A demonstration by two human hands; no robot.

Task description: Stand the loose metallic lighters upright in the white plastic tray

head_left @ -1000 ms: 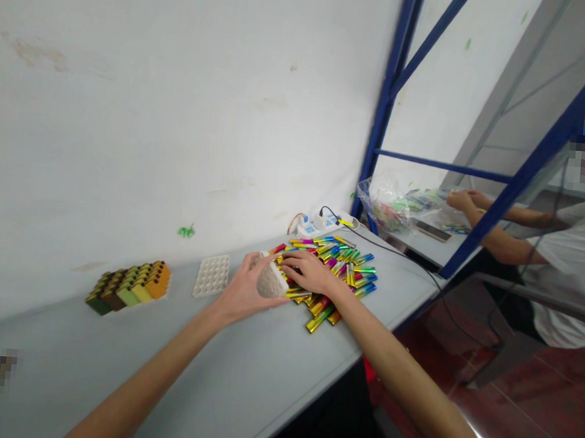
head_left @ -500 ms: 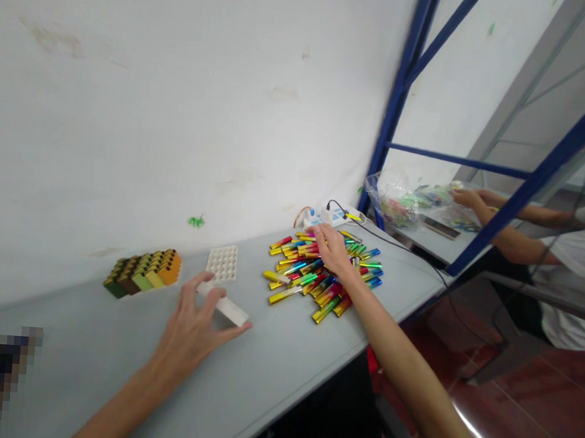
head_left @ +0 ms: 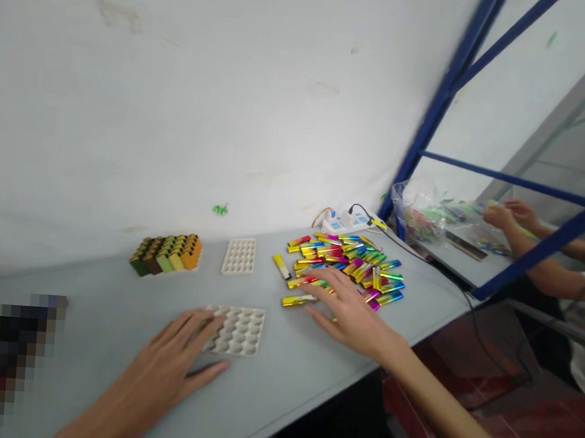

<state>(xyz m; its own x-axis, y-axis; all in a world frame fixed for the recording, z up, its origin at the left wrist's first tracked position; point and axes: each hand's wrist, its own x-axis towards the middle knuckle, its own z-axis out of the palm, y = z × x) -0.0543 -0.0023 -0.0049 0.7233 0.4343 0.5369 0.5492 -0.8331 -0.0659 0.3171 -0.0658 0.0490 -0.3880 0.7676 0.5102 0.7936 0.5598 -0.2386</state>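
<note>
My left hand rests at the left edge of a white tray with rows of round holes, which lies flat on the table. Its fingers are spread over that edge, the thumb apart on the near side. Over the near side of a loose pile of shiny metallic lighters is my right hand. Its fingers are stretched and apart, hiding some lighters underneath; nothing shows in its grasp. A second white holed tray lies further back by the wall.
Against the wall at the left stands a block of dark, green and orange pieces in rows. A power strip with cables sits behind the lighters. Blue frame bars rise at the right. Beyond them, a co-worker's hands are near plastic bags.
The white tray, held tilted in my left hand before, now lies flat on the table. My right hand has drawn back from the pile's middle to its near side. The view has shifted.
</note>
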